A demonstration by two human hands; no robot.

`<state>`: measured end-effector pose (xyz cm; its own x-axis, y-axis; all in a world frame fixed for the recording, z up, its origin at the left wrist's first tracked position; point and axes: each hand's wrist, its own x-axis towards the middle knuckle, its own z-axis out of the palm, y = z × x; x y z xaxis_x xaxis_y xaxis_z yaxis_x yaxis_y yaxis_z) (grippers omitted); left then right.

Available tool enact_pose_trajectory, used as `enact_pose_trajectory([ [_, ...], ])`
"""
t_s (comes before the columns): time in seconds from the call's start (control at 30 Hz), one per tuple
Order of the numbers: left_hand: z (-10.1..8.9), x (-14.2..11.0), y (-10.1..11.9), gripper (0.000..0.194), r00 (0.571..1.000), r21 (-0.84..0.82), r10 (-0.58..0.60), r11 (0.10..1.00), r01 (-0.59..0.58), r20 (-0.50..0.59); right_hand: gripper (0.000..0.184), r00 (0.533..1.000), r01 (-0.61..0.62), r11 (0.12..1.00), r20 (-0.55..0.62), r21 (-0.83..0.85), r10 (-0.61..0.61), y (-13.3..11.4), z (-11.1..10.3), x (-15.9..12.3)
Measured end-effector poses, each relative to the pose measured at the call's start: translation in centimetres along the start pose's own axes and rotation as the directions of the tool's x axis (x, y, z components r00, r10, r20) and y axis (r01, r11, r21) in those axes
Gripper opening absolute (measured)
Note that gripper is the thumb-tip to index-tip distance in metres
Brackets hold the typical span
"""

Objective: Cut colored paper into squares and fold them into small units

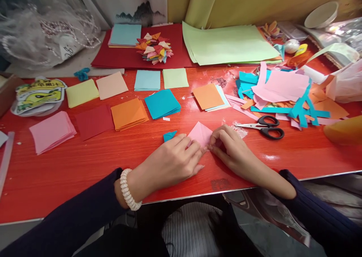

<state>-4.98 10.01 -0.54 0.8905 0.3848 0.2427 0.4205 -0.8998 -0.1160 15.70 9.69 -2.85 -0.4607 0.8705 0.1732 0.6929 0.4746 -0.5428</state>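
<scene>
A pink paper square (200, 133), turned cornerwise with a crease down it, lies on the red table between my hands. My left hand (177, 157), with a coiled band on the wrist, presses its fingers on the paper's lower left side. At the lower right edge, my right hand (229, 147) pinches the paper between thumb and fingertips. The near corner is partly hidden by my fingers. Just beyond my left hand sits a small folded blue paper piece (169, 136).
Paper stacks, including blue (162, 104), orange (128, 113) and pink (52, 132), lie left and ahead. Black-handled scissors (270, 127) rest at right, beside colored paper scraps (283, 91). A folded paper ring (155, 49) sits on red sheets (98, 57). Green sheets (229, 44) lie behind.
</scene>
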Motion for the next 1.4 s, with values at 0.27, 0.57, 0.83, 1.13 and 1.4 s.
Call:
enact_pose_trajectory([
  [0.27, 0.2, -1.0, -1.2, 0.029, 0.995, -0.161, -0.026, 0.987, 0.011, -0.092, 0.010, 0.999, 0.022, 0.998, 0.042, 0.060, -0.025, 0.7, -0.7, -0.6],
  [0.57, 1.2, -0.9, -1.6, 0.023, 0.988, -0.205, -0.138, 0.971, 0.122, -0.065, 0.025, 0.984, 0.180, 0.983, -0.007, 0.028, -0.180, 1.5, -2.3, -2.4],
  [0.83, 1.7, -1.1, -1.7, 0.024, 0.994, -0.273, -0.103, 0.958, 0.093, -0.023, 0.031, 0.860, 0.510, 0.821, 0.144, -0.255, -0.490, 0.5, -2.3, -2.2],
  [1.13, 0.8, -0.7, -1.2, 0.021, 0.993, -0.134, -0.013, 0.991, -0.004, -0.120, 0.014, 0.913, 0.407, 0.904, 0.035, -0.129, -0.406, -0.5, -1.4, -0.9],
  [1.4, 0.4, -1.7, -1.4, 0.023, 0.995, -0.170, 0.056, 0.983, -0.069, -0.082, 0.010, 0.994, 0.057, 0.987, 0.089, 0.150, -0.071, -1.4, -0.9, -0.2],
])
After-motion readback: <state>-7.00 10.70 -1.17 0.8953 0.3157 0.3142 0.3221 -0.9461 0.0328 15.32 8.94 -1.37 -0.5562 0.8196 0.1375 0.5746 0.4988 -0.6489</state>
